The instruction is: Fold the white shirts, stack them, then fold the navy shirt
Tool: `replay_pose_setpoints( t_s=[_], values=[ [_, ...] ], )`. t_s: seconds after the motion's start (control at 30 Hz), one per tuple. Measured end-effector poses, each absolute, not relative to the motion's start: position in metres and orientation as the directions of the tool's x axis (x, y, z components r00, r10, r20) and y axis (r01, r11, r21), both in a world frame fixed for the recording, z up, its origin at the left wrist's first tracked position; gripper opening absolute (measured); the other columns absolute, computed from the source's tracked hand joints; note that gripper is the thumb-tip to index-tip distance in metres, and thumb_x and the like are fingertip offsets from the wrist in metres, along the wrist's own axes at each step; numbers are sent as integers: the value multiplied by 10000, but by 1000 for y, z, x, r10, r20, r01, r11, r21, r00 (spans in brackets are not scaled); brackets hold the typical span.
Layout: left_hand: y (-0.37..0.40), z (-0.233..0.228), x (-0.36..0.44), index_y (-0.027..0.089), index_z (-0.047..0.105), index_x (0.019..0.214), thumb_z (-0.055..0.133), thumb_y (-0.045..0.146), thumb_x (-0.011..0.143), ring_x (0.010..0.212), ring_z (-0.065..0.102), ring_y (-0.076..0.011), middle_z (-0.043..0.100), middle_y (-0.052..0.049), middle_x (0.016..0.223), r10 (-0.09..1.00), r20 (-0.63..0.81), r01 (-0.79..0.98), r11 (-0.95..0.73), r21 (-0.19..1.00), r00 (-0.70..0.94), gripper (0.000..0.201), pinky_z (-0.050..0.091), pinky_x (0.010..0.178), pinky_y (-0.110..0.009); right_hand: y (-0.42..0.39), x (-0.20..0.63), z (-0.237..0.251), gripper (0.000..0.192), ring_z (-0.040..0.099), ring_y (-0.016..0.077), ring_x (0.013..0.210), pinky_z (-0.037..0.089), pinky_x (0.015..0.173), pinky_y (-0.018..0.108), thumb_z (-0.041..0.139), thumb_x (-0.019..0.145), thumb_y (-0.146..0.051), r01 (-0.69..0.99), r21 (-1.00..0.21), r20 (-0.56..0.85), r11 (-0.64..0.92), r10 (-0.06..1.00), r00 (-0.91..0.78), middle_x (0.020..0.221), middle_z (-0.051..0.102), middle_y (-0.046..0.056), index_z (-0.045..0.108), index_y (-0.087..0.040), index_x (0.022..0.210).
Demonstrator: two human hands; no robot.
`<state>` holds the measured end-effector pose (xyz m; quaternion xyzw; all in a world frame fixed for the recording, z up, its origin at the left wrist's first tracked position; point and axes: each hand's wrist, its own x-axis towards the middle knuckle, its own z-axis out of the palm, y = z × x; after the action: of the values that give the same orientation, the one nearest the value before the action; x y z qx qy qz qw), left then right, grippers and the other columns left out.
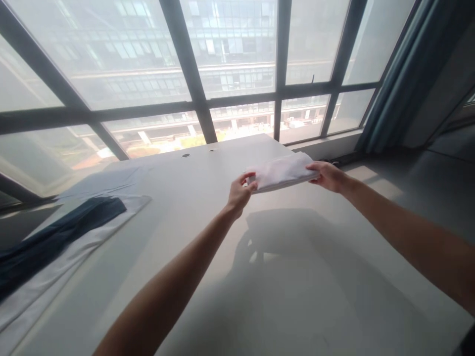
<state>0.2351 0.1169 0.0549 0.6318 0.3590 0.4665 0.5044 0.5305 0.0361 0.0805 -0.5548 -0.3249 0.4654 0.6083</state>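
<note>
Left hand (240, 192) and right hand (328, 176) hold folded white cloth (282, 171) by opposite ends, fingers clamped on edges, keeping it flat above pale surface (208, 247); dark blue garment (55, 237) lies far left.

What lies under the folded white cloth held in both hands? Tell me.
Under the folded white cloth, gripped by the left hand and right hand, only bare white table and shadow show. The cloth covers the tabletop behind it.
</note>
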Motion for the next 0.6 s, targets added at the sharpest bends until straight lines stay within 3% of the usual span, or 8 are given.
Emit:
replay_pose_setpoints(
  t_s=[0.1, 0.17, 0.23, 0.3, 0.4, 0.53, 0.6],
  values=[
    [163, 51, 290, 147, 735, 1151, 616, 239, 854, 964, 647, -212, 723, -105, 1139, 887, 359, -17, -370, 929, 290, 333, 521, 845, -317, 94, 572, 84, 136, 636, 140, 695, 508, 539, 209, 723, 768, -143, -44, -999, -28, -8, 876, 482, 850, 719, 54, 705, -155, 902],
    [187, 45, 323, 156, 721, 1195, 596, 222, 888, 958, 647, -213, 720, -97, 1185, 863, 406, 43, -438, 898, 302, 338, 508, 888, -333, 130, 593, 78, 185, 635, 139, 683, 522, 553, 223, 727, 749, -145, 77, -997, 34, -23, 747, 664, 826, 710, 33, 686, -172, 927],
    [202, 35, 350, 188, 700, 1254, 613, 232, 903, 1004, 640, -245, 719, -88, 1202, 870, 387, 178, -451, 875, 304, 364, 483, 950, -386, 160, 607, 66, 237, 637, 147, 702, 550, 597, 255, 739, 714, -143, 187, -981, 117, -49, 615, 779, 818, 702, 19, 674, -181, 938],
    [208, 21, 367, 241, 680, 1302, 625, 285, 925, 1134, 595, -308, 717, -89, 1198, 900, 343, 332, -421, 844, 270, 383, 429, 1020, -473, 182, 616, 49, 265, 639, 153, 733, 565, 663, 278, 754, 677, -140, 264, -963, 190, -57, 550, 813, 825, 696, 15, 675, -174, 927],
    [210, 0, 379, 291, 646, 1355, 612, 362, 949, 1277, 488, -368, 707, -109, 1199, 923, 304, 450, -381, 808, 235, 413, 351, 1070, -556, 201, 627, 25, 280, 643, 160, 771, 560, 741, 286, 765, 653, -158, 327, -943, 250, -58, 522, 816, 851, 696, 22, 691, -149, 923],
    [213, -14, 382, 326, 600, 1410, 604, 404, 951, 1277, 464, -366, 679, -97, 1260, 903, 347, 488, -429, 760, 255, 465, 347, 1069, -559, 211, 642, 4, 359, 658, 168, 794, 548, 732, 269, 724, 712, -231, 416, -908, 337, -56, 493, 802, 954, 720, 66, 702, -119, 1052],
    [214, -14, 382, 340, 607, 1400, 574, 428, 966, 1265, 465, -363, 648, -88, 1310, 915, 322, 548, -403, 733, 242, 445, 375, 1050, -548, 211, 649, -3, 381, 666, 181, 807, 541, 723, 276, 667, 770, -271, 507, -848, 365, -152, 527, 768, 990, 728, 93, 692, -108, 1113]
  ],
)
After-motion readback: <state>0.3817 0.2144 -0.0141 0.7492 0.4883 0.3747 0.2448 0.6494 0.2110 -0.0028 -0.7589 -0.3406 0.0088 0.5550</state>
